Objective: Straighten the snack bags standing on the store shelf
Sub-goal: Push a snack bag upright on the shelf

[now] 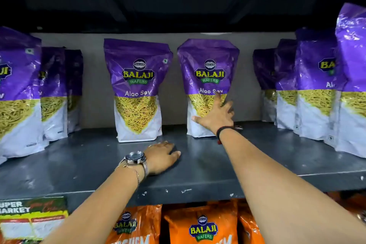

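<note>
Right hand (pixel 214 117) pressed flat on right centre bag (pixel 208 77), fingers (pixel 218 99) spread, gripping nothing. Left hand (pixel 161 157) palm-down on shelf (pixel 217 164) near front edge, fingers curled, empty. Left centre bag (pixel 137 89) upright beside, both near back edge.

Glossy plastic snack bags (pixel 138 89) stand on a matt grey shelf (pixel 217 164) (scuffed, chipped paint).

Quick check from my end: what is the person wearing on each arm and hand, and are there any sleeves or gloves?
Both forearms are bare: no sleeves or gloves in view. The left hand has a silver wristwatch with a round dark face and metal band, plus a thin chain bracelet behind it. The right hand has a thin black wristband with a small red piece hanging under it.
</note>
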